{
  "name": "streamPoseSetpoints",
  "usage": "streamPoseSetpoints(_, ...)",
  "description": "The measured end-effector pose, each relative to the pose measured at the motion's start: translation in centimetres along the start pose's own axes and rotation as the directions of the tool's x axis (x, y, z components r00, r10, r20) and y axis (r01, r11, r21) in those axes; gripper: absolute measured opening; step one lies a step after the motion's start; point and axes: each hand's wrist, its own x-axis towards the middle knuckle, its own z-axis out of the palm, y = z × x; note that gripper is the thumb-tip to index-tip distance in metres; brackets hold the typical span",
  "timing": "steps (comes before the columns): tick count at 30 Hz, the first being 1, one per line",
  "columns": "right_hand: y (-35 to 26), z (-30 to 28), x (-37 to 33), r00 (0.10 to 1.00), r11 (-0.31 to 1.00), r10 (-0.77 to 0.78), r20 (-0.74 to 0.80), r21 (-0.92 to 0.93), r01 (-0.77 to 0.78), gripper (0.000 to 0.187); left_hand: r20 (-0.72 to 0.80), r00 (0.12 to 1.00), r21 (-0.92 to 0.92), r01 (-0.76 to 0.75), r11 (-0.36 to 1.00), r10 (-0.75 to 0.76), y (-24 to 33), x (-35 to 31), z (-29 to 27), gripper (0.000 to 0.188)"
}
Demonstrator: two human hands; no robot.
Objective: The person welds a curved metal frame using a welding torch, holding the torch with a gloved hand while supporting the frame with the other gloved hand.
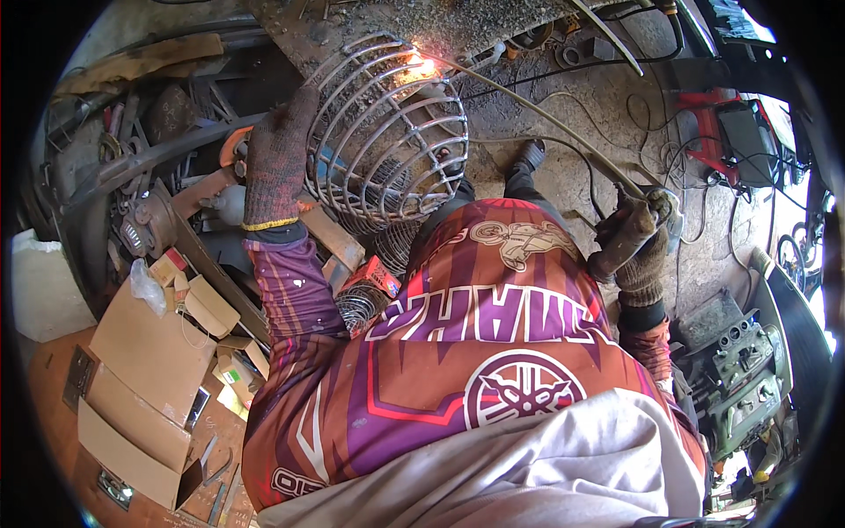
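A round cage of bent steel rods (387,195) stands tilted at the edge of a dirty metal work surface (290,31). My left hand (280,158), in a dark knitted glove with a yellow cuff edge, grips the cage's left rim; its fingertips are partly hidden. On the right, my gloved right hand (635,242) is closed around a welding electrode holder (656,204). From the holder a long thin welding rod (546,114) slants up and left to the cage's far rim. Bright orange light and sparks (422,65) glow where the rod meets it.
Cables (607,132) trail over the concrete floor toward a red-framed machine (735,132). An engine block (735,361) lies at the right. Cardboard boxes (145,352) sit at the lower left, below piled scrap metal. Coiled wire (361,304) and a small red box (374,277) are beneath the cage.
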Motion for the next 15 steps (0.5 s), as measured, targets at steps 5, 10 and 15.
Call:
streamPoseSetpoints(5,-0.7,0.2,0.0,1.0,0.999,0.02,0.007,0.036,-0.02,0.047,-0.018,1.0,0.14,0.016,0.99,-0.013,0.9,-0.4,-0.1,0.059)
streamPoseSetpoints(10,-0.5,-0.1,0.2,0.999,0.999,-0.005,0.049,0.038,0.003,0.044,-0.004,1.0,0.156,0.008,0.988,-0.008,0.6,-0.2,-0.2,0.061)
streamPoseSetpoints(15,-1.6,-0.6,0.6,0.994,1.0,0.002,0.113,-0.03,0.001,0.037,-0.012,1.0,0.179,0.006,0.984,-0.004,-0.1,0.2,-0.6,0.059)
